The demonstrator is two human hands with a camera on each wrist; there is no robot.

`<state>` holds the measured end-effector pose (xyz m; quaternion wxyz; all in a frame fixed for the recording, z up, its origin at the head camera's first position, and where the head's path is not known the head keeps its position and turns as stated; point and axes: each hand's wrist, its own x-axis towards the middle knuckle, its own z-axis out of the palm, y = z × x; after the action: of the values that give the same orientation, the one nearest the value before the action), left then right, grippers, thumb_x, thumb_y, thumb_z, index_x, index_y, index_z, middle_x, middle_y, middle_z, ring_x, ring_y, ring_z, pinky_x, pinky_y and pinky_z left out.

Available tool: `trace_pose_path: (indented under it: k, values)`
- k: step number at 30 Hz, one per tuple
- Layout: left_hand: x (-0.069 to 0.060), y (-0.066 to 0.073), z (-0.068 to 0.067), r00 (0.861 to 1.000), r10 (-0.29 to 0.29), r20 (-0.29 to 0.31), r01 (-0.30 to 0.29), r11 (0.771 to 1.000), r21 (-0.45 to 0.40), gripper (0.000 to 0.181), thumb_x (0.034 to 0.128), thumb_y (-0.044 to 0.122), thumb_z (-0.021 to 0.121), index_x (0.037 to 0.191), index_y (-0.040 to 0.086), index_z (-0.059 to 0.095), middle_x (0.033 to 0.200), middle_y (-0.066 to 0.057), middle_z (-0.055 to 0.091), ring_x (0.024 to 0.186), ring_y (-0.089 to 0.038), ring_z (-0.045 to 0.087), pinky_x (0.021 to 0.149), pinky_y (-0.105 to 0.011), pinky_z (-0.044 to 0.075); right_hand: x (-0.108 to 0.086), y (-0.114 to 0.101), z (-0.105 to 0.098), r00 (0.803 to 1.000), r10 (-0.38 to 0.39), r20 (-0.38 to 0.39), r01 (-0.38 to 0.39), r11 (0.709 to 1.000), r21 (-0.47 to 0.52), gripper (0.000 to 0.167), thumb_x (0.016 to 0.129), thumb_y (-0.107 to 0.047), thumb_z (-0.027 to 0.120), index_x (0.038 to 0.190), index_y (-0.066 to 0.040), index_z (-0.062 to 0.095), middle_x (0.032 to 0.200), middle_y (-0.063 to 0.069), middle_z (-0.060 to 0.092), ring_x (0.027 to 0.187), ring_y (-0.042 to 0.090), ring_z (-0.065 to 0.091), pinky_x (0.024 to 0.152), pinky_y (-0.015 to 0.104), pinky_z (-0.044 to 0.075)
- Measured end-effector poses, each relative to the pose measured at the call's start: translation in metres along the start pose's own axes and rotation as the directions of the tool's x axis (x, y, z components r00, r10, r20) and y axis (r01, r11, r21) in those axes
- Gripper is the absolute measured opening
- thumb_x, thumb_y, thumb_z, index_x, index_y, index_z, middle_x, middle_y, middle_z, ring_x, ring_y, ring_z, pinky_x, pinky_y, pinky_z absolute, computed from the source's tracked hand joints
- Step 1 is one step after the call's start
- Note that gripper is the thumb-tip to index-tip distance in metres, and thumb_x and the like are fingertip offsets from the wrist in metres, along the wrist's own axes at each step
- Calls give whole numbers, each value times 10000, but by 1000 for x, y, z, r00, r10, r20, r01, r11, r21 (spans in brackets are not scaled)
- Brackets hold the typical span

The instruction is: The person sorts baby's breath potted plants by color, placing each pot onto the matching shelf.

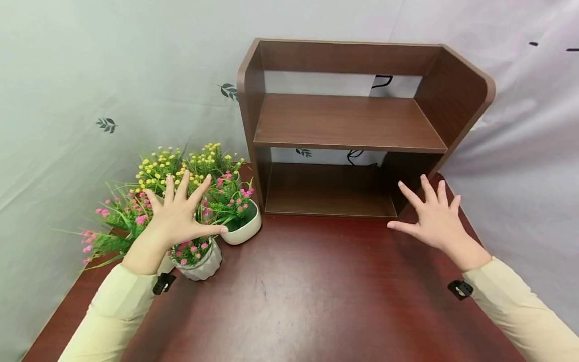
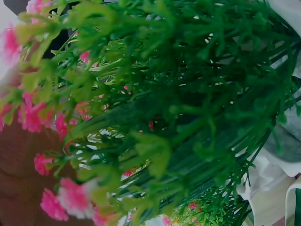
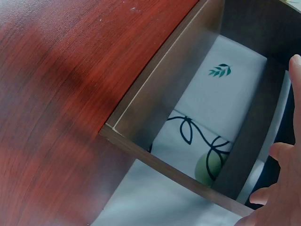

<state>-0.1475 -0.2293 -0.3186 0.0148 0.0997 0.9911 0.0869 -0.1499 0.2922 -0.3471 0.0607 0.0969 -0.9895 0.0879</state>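
My left hand [image 1: 177,213] is held with its fingers spread above a cluster of potted artificial flowers on the left of the table. Pink flowers [image 1: 190,251] in a ribbed white pot stand under it, and a smooth white oval pot [image 1: 244,226] sits just beyond the thumb. Behind are bushes with yellow flowers [image 1: 158,168]. Green stems and pink blooms [image 2: 155,117] fill the left wrist view. Over the right side of the table, my right hand [image 1: 436,221] has its fingers spread and holds nothing. It is nearest the brown two-tier shelf [image 1: 348,123].
The dark red table [image 1: 294,291] spreads in front of the shelf. A pale cloth [image 1: 158,65] printed with leaves hangs behind it. Through the shelf's back opening, black curved lines [image 3: 188,129] show in the right wrist view.
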Motion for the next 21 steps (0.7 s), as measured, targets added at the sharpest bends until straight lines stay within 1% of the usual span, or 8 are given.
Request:
trace_pose_path:
  k: [3,5,8,11,13,17,19,21]
  values:
    - [1,1,0,1000,8,-13,-8,1000,-5,1136,679,781,608,1540,280,61,1569,-243,-63,1373,-526,-166,930,-791,-146,0,1,0,1000,3,-9,-3,1000,1,970,743,-654,660,1521,-304,197,1547,281,85,1337,630,23,944,810,14]
    - [0,1,0,999,18,-39,-18,1000,-15,1128,682,763,625,1539,290,62,1570,-236,-71,1377,-530,-147,931,-790,-146,0,1,0,1000,5,-23,-5,1000,8,969,744,-648,663,1521,-296,202,1549,277,80,1339,628,25,954,802,23]
    - [-4,1,-1,993,38,-110,-42,998,-36,1114,681,721,667,1536,299,91,1580,-208,-65,1385,-538,-99,937,-792,-133,0,1,-3,999,8,-48,-7,1000,19,965,746,-632,672,1519,-277,216,1552,269,82,1346,617,36,973,788,50]
    - [-10,2,-2,983,56,-177,-66,996,-51,1104,673,681,707,1532,296,130,1590,-179,-38,1397,-529,-61,949,-796,-100,0,0,-7,997,13,-77,-11,1000,29,971,736,-615,692,1516,-265,233,1549,263,102,1354,601,63,986,774,90]
    - [-14,2,-3,975,65,-210,-80,995,-63,1098,666,654,732,1528,290,158,1591,-174,-7,1404,-522,-33,959,-799,-65,0,1,-10,994,10,-110,-6,1000,31,977,724,-602,710,1512,-256,247,1539,269,135,1349,597,106,989,765,127]
    - [-20,2,-6,959,81,-271,-105,992,-74,1092,639,600,779,1516,265,221,1583,-184,66,1409,-510,35,970,-801,-2,3,2,-14,975,-16,-223,23,999,31,973,687,-557,758,1486,-215,320,1492,294,241,1308,602,223,985,728,217]
    - [-23,2,-7,949,86,-302,-115,990,-78,1091,627,579,797,1510,259,242,1579,-183,97,1414,-496,57,979,-795,2,4,2,-16,957,-34,-289,46,998,35,953,676,-524,776,1466,-187,362,1465,300,293,1283,592,283,959,713,274]
    - [-26,2,-8,939,95,-331,-130,988,-83,1096,619,565,808,1509,254,249,1576,-186,113,1418,-484,70,991,-784,-16,5,2,-17,934,-52,-353,70,997,37,929,670,-497,785,1444,-155,401,1439,299,341,1258,570,338,913,704,328]
